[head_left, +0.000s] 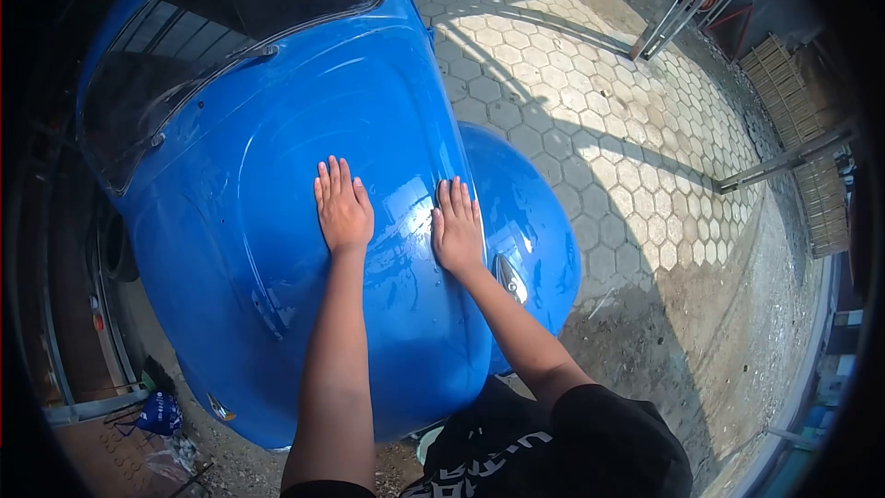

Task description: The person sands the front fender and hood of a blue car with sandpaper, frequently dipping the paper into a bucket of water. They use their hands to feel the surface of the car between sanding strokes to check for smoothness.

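The rounded blue hood (304, 120) of a car fills the middle of the head view, glossy with a bright reflection. My left hand (344, 212) lies flat on the hood, its fingers pointing up toward the windshield (240, 0). To its right, my right hand (457, 231) rests palm down by the hood's right edge, fingers stretched out. Neither hand holds anything. Beyond that edge bulges a blue fender (535, 212), with a small chrome-rimmed lamp (510, 280) on it near my right wrist.
Hexagonal paving (590, 175), partly sunlit, runs along the right. Metal posts (784, 166) and a bamboo panel (784, 92) stand at the far right. A blue bag (159, 413) lies at the lower left, near a metal frame.
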Demonstrator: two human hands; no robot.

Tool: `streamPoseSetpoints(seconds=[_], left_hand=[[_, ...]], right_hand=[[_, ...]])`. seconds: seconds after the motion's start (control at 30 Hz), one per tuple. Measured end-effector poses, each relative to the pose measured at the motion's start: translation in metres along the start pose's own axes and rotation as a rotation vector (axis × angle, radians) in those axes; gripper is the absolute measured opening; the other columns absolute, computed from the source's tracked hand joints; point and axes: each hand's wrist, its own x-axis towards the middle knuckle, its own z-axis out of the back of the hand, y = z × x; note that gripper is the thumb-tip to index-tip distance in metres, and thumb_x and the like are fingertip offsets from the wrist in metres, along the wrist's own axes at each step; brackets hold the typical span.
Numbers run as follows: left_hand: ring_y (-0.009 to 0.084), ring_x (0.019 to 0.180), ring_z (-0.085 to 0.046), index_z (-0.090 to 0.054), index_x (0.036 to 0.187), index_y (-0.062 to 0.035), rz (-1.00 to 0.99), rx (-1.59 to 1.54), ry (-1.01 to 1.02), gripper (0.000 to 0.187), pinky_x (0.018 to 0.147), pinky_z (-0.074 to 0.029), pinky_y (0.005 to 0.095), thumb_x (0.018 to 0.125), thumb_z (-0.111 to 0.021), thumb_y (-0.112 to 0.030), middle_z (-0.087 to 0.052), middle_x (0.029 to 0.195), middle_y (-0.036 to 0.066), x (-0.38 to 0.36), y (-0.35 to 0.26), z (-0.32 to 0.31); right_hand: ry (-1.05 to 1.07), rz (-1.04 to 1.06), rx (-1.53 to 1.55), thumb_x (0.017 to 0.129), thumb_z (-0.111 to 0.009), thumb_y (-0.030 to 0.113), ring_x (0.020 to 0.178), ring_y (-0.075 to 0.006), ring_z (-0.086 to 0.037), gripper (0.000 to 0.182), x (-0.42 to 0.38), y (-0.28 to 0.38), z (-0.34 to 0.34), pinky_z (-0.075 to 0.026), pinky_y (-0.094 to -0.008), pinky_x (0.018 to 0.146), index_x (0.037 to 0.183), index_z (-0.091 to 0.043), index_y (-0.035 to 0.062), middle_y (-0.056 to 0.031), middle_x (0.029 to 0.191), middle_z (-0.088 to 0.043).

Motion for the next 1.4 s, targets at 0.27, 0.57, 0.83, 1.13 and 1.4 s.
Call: streamPoseSetpoints(seconds=[0.27, 0.57, 0.83, 1.13, 1.4], left_hand=[[0.0336, 0.159, -0.032, -0.049, 0.157, -0.0020, 0.101, 0.100, 0.286, 0.066, 0.131, -0.021, 0.0484, 0.106, -0.052, -0.044, -0.041, 0.168, 0.018, 0.030, -0.025, 0.043], [0.0336, 0.165, -0.013, -0.034, 0.168, -0.0120, -0.052, 0.197, 0.157, 0.080, 0.135, -0.007, 0.0485, 0.105, -0.047, -0.060, -0.022, 0.177, 0.017, 0.143, -0.021, -0.035], [0.0365, 0.165, -0.014, -0.034, 0.168, -0.0117, -0.046, 0.209, 0.167, 0.082, 0.134, -0.011, 0.0508, 0.104, -0.058, -0.056, -0.024, 0.176, 0.018, 0.174, -0.030, -0.037], [0.0390, 0.164, -0.018, -0.034, 0.167, -0.0101, -0.050, 0.201, 0.166, 0.080, 0.133, -0.014, 0.0533, 0.104, -0.059, -0.053, -0.026, 0.175, 0.019, 0.176, -0.033, -0.034], [0.0392, 0.163, -0.019, -0.036, 0.167, -0.0103, -0.049, 0.209, 0.165, 0.075, 0.133, -0.014, 0.0542, 0.106, -0.058, -0.047, -0.028, 0.174, 0.020, 0.178, -0.029, -0.035]], right_hand=[[-0.059, -0.294, 0.116, 0.114, -0.035, 0.040, 0.162, -0.0387, -0.025, 0.066, 0.014, 0.009, -0.014, -0.021, -0.0537, 0.130, 0.169, -0.026, 0.0041, -0.0242, 0.174, -0.025], [-0.018, -0.312, 0.187, 0.113, -0.037, 0.045, 0.157, -0.0465, -0.032, 0.073, 0.162, 0.002, -0.027, -0.027, -0.0551, 0.128, 0.164, -0.030, -0.0071, -0.0349, 0.167, -0.032], [0.051, -0.280, 0.416, 0.113, -0.034, 0.045, 0.157, -0.0430, -0.032, 0.071, 0.412, -0.017, -0.078, -0.026, -0.0522, 0.129, 0.162, -0.034, -0.0060, -0.0299, 0.168, -0.035], [0.045, -0.172, 0.328, 0.113, -0.035, 0.041, 0.162, -0.0376, -0.025, 0.066, 0.394, -0.010, -0.075, -0.020, -0.0507, 0.131, 0.166, -0.031, 0.0012, -0.0239, 0.173, -0.028], [0.021, 0.282, 0.150, 0.114, -0.031, 0.046, 0.162, -0.0373, -0.024, 0.070, 0.434, 0.014, -0.087, -0.022, -0.0520, 0.130, 0.166, -0.029, -0.0012, -0.0243, 0.173, -0.028]])
